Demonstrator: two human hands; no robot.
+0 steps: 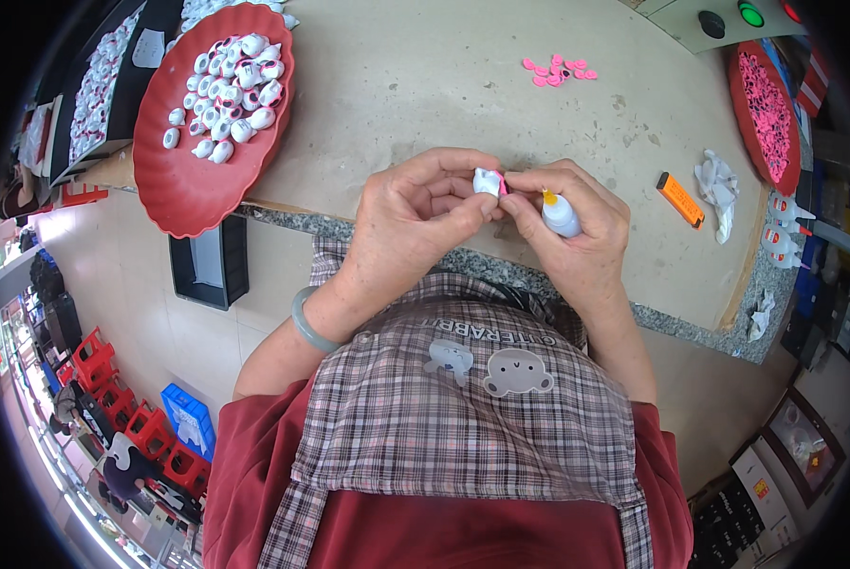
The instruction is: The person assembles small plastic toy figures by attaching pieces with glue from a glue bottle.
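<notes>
My left hand (414, 220) pinches a small white figurine (487, 180) between thumb and fingers, just above the near edge of the worktable (425, 85). My right hand (577, 223) touches the figurine's right side, where a small pink piece (502, 186) shows. In the same hand sits a small glue bottle (560, 215) with an orange tip, pointing up. A jade-green bangle (309, 322) circles my left wrist.
A red scalloped tray (174, 185) with several white figurines overhangs the table's left edge. Loose pink pieces (558, 71) lie at the back. A second red tray (765, 104) of pink pieces, an orange lighter (680, 199), crumpled tissue (717, 185) and spare glue bottles (784, 223) sit at right.
</notes>
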